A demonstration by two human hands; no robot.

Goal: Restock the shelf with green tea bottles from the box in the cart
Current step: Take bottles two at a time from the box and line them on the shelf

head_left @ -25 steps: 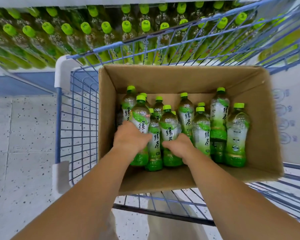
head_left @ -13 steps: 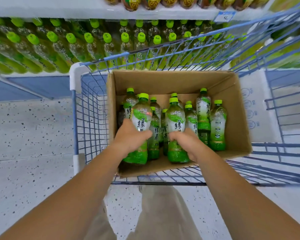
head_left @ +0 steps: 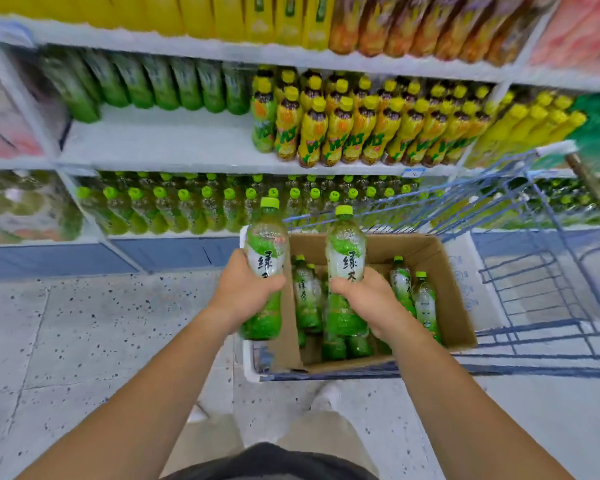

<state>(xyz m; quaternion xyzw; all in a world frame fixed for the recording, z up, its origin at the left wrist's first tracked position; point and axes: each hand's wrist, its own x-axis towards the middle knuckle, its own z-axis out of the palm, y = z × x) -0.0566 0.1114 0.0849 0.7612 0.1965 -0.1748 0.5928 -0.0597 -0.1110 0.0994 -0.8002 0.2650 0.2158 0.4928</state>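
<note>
Fingers of my left hand (head_left: 246, 292) curl round one green tea bottle (head_left: 265, 251), my right hand (head_left: 368, 299) grips a second green tea bottle (head_left: 345, 258); both are upright above the cardboard box (head_left: 444, 292) in the cart (head_left: 534, 261).

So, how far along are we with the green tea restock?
Done: the green-cap row on the lower shelf looks nearly full, though I cannot tell who stocked it. In hand: the left hand grips the left bottle and the right hand the right bottle, both upright, up out of the box in the cart. Left: shelving these two, plus several bottles standing in the box.
</note>
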